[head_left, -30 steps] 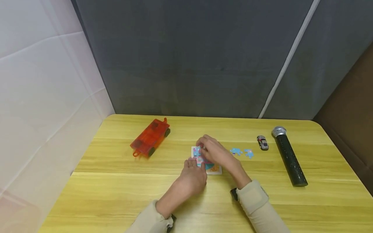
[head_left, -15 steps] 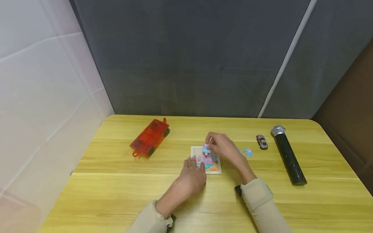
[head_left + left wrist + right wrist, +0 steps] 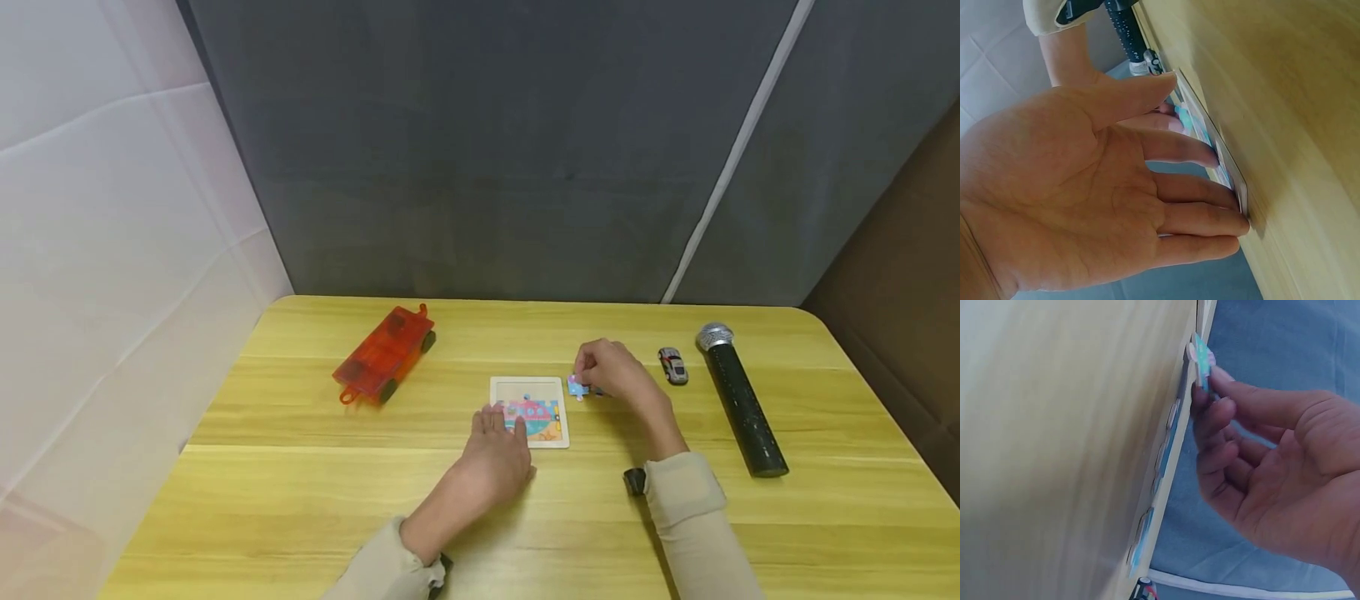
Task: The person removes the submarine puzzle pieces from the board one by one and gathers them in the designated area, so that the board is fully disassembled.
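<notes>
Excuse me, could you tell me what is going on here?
A person is handling a jigsaw. The left hand touches the puzzle tray, whose far part is bare while the nearer part shows a picture. The right hand pinches a puzzle piece outside the tray; more loose pieces lie on the table.

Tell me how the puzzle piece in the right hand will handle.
The puzzle piece is probably stiff: no bend shows as the right hand pinches it. Small and thin, it looks light. Its flat shape suggests sliding, not rolling.

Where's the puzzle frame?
Head view, just right of center: the puzzle frame lies on the table, left hand over its lower left corner, right hand to its right.
</notes>
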A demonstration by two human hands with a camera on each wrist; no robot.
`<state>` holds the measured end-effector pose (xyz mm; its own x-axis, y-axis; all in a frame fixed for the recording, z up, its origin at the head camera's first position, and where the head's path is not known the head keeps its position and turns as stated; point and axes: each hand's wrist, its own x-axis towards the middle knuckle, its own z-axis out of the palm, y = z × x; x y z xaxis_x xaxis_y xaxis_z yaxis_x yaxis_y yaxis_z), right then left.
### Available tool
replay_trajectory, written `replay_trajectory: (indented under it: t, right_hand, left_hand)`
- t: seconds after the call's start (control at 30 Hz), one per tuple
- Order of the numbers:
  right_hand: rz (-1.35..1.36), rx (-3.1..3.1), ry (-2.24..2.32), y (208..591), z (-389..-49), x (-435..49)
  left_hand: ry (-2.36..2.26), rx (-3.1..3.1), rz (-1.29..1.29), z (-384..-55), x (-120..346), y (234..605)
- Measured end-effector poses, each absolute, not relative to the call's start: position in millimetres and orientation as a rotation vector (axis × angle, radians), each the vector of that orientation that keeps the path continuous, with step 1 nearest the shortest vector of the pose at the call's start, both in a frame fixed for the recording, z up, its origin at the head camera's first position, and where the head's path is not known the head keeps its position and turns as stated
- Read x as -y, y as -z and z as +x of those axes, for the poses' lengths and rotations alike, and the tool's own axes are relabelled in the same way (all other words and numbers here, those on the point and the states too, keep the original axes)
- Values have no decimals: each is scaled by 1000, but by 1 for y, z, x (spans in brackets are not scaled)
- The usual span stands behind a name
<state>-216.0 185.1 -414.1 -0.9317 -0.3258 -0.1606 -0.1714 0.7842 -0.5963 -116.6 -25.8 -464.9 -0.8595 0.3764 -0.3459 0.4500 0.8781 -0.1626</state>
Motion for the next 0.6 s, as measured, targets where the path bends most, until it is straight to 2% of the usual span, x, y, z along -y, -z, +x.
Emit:
replay_trajectory:
  t: [0.4, 0.6]
  right_hand:
    - [-253, -2749, 704, 414, -215, -170]
    - [-312, -2796, 620, 413, -214, -168]
  left_hand:
    - [367, -2765, 636, -121, 27, 479]
    - [353, -2761, 623, -122, 27, 482]
